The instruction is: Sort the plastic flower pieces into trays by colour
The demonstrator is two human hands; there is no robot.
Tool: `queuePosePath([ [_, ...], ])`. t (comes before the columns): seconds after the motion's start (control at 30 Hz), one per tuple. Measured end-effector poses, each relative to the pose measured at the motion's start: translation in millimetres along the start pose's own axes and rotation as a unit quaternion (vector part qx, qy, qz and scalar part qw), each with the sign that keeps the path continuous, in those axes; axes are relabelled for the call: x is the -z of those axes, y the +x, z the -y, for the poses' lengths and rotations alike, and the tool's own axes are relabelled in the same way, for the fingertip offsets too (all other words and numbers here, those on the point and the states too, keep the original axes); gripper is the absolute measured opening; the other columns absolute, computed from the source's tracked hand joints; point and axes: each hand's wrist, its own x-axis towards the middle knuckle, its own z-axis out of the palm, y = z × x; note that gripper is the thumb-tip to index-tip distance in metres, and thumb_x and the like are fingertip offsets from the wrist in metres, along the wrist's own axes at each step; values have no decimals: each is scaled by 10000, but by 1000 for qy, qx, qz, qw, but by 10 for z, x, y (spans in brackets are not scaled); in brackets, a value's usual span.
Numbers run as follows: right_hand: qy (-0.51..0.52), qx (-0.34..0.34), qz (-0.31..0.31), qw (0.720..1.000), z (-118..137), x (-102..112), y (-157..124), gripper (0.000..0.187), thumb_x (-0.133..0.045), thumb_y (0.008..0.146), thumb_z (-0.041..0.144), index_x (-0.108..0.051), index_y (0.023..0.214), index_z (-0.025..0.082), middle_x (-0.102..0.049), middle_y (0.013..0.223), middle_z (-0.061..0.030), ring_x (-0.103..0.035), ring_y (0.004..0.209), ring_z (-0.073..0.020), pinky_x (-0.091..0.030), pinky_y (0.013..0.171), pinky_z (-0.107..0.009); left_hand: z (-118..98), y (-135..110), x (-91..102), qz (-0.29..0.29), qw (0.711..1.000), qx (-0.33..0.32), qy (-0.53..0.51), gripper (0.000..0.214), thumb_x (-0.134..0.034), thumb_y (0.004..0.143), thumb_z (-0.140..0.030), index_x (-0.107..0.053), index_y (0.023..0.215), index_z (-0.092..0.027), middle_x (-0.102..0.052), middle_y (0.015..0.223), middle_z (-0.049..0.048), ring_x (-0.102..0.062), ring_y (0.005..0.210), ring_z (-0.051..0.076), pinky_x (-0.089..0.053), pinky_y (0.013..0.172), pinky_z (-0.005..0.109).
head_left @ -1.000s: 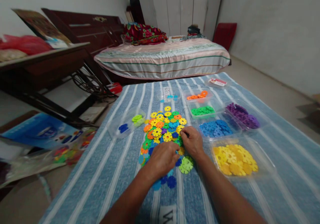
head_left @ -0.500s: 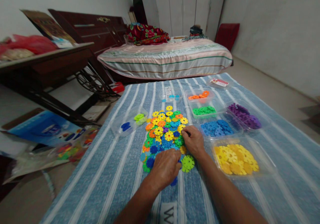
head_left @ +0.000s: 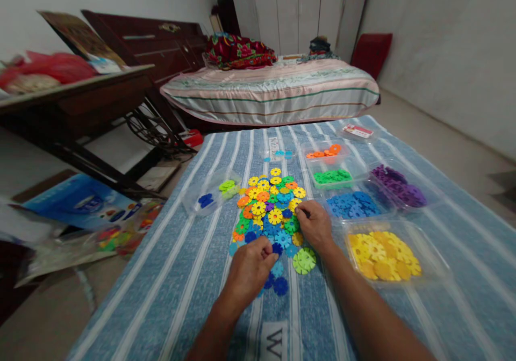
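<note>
Plastic flower-shaped discs (head_left: pixel 268 208) lay heaped on a blue striped cloth (head_left: pixel 181 275). The left hand (head_left: pixel 250 267) pinched its grip shut beside a dark blue disc (head_left: pixel 276 248); the right hand (head_left: pixel 316 224) hid its grip.

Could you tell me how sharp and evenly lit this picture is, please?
Head view: soft, even light, no glare; disc pile, left hand and right hand fairly sharp; edges bowed by the wide lens, blue box at left blurred.

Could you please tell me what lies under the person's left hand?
Beside the left hand, dark blue discs show on the striped cloth, near the coloured pile. Anything beneath its palm and curled fingers is covered.
</note>
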Motion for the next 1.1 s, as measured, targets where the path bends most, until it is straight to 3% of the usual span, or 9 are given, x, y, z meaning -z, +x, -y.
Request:
queuePosePath([
  [0.23,-7,0,8,1000,-3,-6,-13,185,-479,808,250,-641,731,203,-630,777,-28,-562,776,-181,-420,742,-294,-4,67,-47,3,1000,15,8,28,-574,757,-203,-565,737,-188,-548,617,-37,-526,599,120,-335,555,210],
  [0.37,-7,0,10,1000,-22,-7,-37,199,-479,816,279,-646,743,199,-636,785,-34,-566,777,-187,-419,735,-301,14,85,-74,24,998,18,50,121,-583,765,-193,-632,876,-195,-581,655,-32,-553,634,124,-344,589,215],
  [0.57,-9,0,16,1000,-66,-15,-63,214,-473,821,305,-652,759,204,-639,799,-33,-575,799,-194,-424,748,-310,4,36,-75,8,996,1,88,49,-592,765,-195,-613,721,-187,-600,726,-6,-564,722,136,-349,647,232],
  [0.77,-8,-6,13,1000,-35,-3,-79,235,-468,821,340,-648,764,201,-649,811,-45,-583,804,-209,-425,748,-326,45,-16,-15,-7,1000,-12,-12,95,-576,731,-179,-556,639,-181,-556,643,-26,-531,655,122,-347,589,221],
  [0.83,-6,-9,17,1000,-33,-2,-84,236,-475,821,353,-648,765,203,-650,805,-44,-582,798,-211,-425,745,-329,108,26,115,-20,999,-19,-43,94,-560,741,-203,-559,649,-182,-551,620,-30,-521,620,118,-354,574,219],
  [0.93,1,-9,16,1000,-51,-8,-90,242,-475,826,363,-650,766,207,-653,799,-43,-584,795,-211,-426,748,-333,236,184,483,-71,997,-18,-35,90,-551,753,-240,-583,691,-183,-571,622,-24,-525,600,125,-373,574,226],
  [1.1,0,-9,18,1000,-84,-27,-94,244,-476,826,366,-656,767,213,-653,813,-43,-581,801,-214,-428,748,-336,436,608,1252,-172,974,21,144,68,-588,746,-214,-613,687,-194,-596,616,-18,-514,612,142,-334,578,237],
])
